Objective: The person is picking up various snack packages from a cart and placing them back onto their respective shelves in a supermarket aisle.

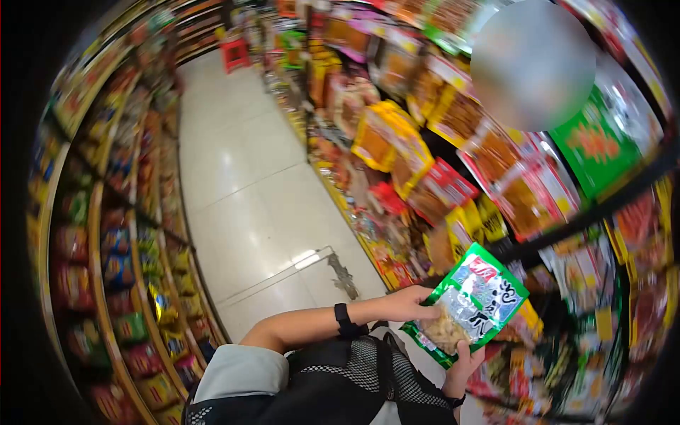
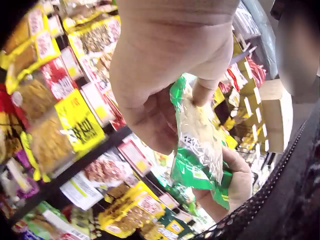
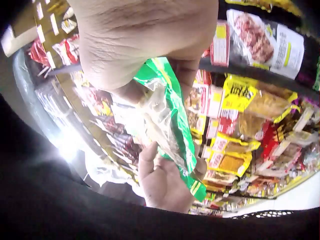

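Head view: holding a green bag point(image 1: 473, 301) at the near right, pinched in the left hand point(image 1: 405, 305) and right hand point(image 1: 462, 365) by its left and near edges, close to many snack packs point(image 1: 523, 191).

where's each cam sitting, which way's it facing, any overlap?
Head: worn on the head, facing forward-down at the green packet and aisle floor; left hand, right hand and mesh clothing show.
Left wrist: on that wrist, facing the packet; left hand large at top, right hand lower right, mesh clothing at right.
Right wrist: on that wrist, facing the packet; right hand large at top, left hand below, mesh clothing at bottom.
Wrist views share packet and both hands.
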